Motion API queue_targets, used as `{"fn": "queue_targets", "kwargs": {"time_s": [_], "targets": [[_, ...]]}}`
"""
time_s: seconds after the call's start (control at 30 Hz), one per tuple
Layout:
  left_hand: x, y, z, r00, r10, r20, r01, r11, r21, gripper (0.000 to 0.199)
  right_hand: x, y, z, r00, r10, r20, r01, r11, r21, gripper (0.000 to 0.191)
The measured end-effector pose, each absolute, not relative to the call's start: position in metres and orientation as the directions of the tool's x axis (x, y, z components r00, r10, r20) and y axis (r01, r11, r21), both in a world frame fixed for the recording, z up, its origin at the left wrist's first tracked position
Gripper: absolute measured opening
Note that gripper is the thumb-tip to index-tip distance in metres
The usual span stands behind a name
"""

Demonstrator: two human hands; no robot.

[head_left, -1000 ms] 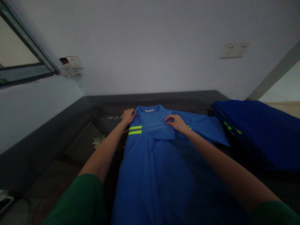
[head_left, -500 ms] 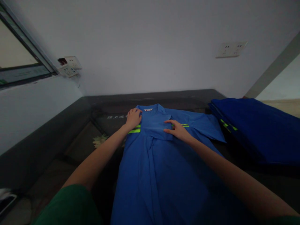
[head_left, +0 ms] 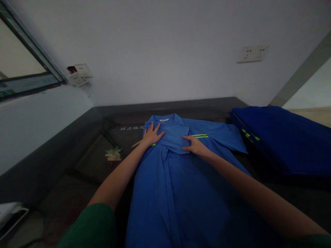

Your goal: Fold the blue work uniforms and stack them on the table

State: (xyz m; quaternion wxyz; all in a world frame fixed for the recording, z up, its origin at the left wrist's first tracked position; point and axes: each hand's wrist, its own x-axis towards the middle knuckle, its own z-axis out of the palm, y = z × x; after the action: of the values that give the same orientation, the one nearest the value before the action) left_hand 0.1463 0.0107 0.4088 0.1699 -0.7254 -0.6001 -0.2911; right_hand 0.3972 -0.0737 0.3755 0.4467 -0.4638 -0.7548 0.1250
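Note:
A blue work shirt with yellow-green stripes is spread on a dark table, its collar and white label at the far end. One sleeve lies folded inward across the chest; the other reaches out to the right. My left hand presses flat on the fold at the left side, fingers spread. At the folded sleeve's right edge rests my right hand, its thumb and forefinger apart and touching the cloth. What its other fingers do is hidden.
A stack of folded darker blue garments sits on the right of the table. The table has a raised dark rim against the wall. A white object stands at lower left. Wall sockets are above.
My left hand has shifted right onto the folded edge and spread its fingers, covering most of the left stripes. My right hand stays near the sleeve's edge, slightly lower.

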Motion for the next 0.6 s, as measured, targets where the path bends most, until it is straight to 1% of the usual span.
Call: {"fn": "queue_targets", "kwargs": {"time_s": [0.1,0.2,0.27,0.37,0.43,0.47,0.53,0.6], "targets": [[0.144,0.016,0.411,0.038,0.788,0.615,0.972,-0.173,0.160,0.083,0.396,-0.074,0.375,-0.183,0.804,0.566,0.620,0.541,-0.569,0.072],[0.142,0.020,0.414,-0.024,0.801,0.598,0.973,-0.119,0.199,0.077,0.393,-0.074,0.374,-0.187,0.805,0.563,0.656,0.528,-0.539,0.073],[0.138,0.023,0.416,-0.042,0.793,0.608,0.974,-0.102,0.201,0.071,0.390,-0.075,0.374,-0.170,0.805,0.569,0.699,0.506,-0.506,0.073],[0.129,0.026,0.419,-0.080,0.733,0.676,0.979,-0.069,0.191,0.063,0.389,-0.075,0.377,-0.173,0.805,0.568,0.739,0.487,-0.465,0.072],[0.122,0.025,0.420,-0.121,0.663,0.738,0.981,-0.031,0.189,0.060,0.391,-0.075,0.383,-0.177,0.804,0.568,0.749,0.485,-0.452,0.071],[0.118,0.024,0.420,-0.134,0.626,0.768,0.982,-0.020,0.188,0.058,0.393,-0.074,0.387,-0.166,0.789,0.591,0.758,0.485,-0.436,0.069],[0.113,0.021,0.420,-0.140,0.569,0.811,0.982,-0.028,0.189,0.055,0.394,-0.071,0.397,-0.121,0.718,0.686,0.786,0.491,-0.375,0.062],[0.109,0.019,0.420,-0.136,0.556,0.820,0.978,-0.057,0.201,0.051,0.390,-0.068,0.407,-0.094,0.624,0.776,0.815,0.496,-0.300,0.053]]}}
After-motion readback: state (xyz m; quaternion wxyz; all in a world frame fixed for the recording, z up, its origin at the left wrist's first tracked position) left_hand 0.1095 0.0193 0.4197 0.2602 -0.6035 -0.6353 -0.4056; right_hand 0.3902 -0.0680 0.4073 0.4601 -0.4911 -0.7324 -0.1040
